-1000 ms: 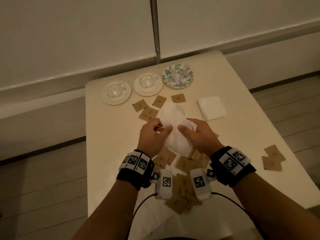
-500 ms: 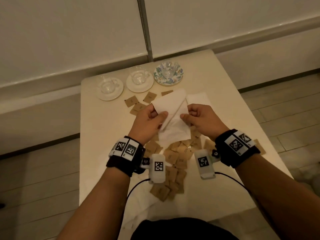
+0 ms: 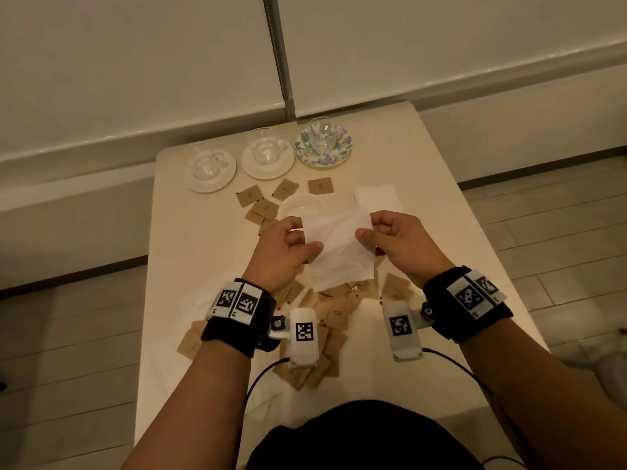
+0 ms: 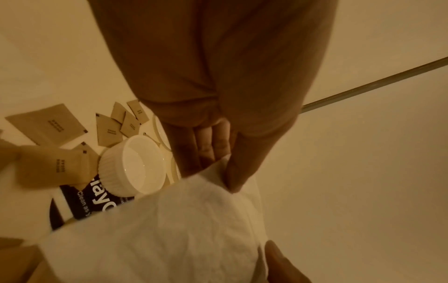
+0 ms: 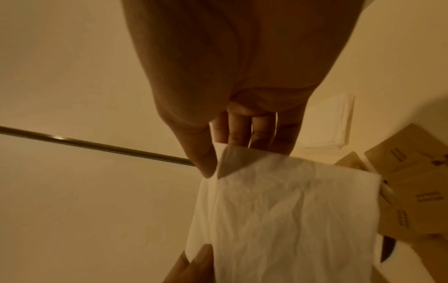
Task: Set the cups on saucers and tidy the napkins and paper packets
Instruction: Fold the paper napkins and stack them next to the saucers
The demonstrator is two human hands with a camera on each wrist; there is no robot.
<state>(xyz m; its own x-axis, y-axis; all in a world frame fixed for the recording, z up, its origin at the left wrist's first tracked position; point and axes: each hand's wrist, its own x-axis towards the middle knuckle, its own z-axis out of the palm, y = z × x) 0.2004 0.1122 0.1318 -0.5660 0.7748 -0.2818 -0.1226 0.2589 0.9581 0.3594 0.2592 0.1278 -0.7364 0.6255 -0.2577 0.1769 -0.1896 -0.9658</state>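
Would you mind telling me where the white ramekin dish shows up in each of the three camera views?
Head: the white ramekin sits mid-table, just beyond the left hand, partly hidden by the unfolded napkin.
Left wrist: lower left of centre, tilted in the picture, beside brown paper packets.
Right wrist: not in view.
Shared landmark: the napkin, pinched by both hands, with the right hand on its other edge.

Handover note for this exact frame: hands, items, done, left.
Left hand and right hand each pinch a side of the crumpled white paper napkin, held above the cream table.
Done: three clear glass cups sit on saucers.
Left: fold this napkin onto the folded white napkin stack; gather the scattered brown paper packets, probably into the white ribbed ramekin.
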